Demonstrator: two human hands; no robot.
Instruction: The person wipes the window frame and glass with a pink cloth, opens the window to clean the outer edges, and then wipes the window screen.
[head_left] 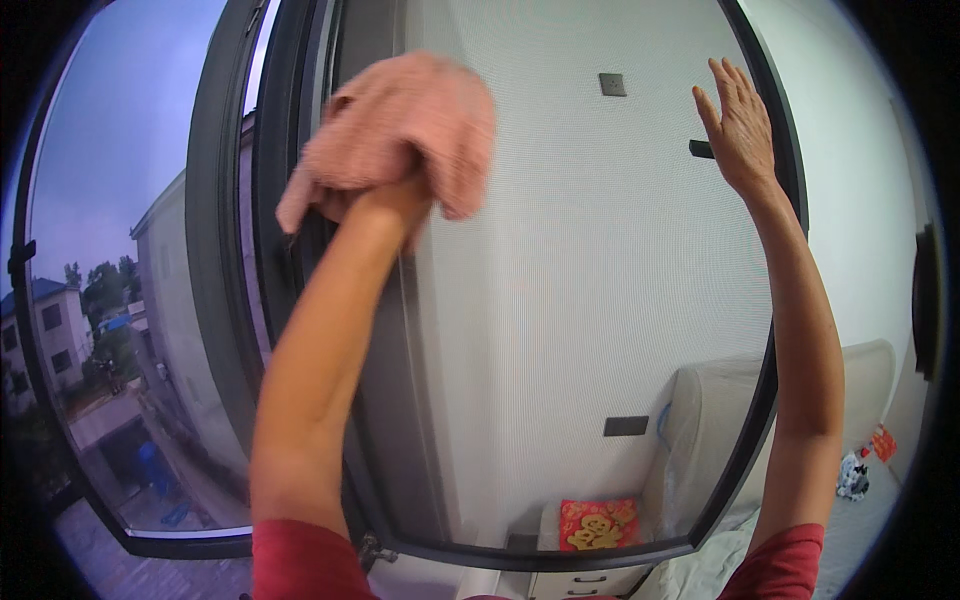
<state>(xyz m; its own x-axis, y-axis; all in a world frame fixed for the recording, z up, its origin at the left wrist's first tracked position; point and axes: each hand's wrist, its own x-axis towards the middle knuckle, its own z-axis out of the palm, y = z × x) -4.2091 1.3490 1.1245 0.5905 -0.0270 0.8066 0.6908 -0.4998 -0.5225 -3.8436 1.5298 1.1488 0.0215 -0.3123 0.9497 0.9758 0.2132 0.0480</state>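
A pink cloth [400,120], blurred by motion, hangs bunched over my left hand [408,195]. Its fingers are hidden in the folds, and the hand holds the cloth up against the upper left side of a dark-framed mesh window screen [580,260]. My right hand [742,128] is raised at the far right, fingers stretched out and holding nothing. Its palm side lies at the screen's dark right frame [790,180], just beside a small black handle [701,149]. Both forearms reach up from red sleeves.
Left of the screen stand dark window frames [222,200] and a glass pane looking onto houses [60,330]. Through the mesh show a wall socket [612,85], a padded headboard [715,420] and a red-and-gold box [598,524] on a white drawer cabinet [590,580].
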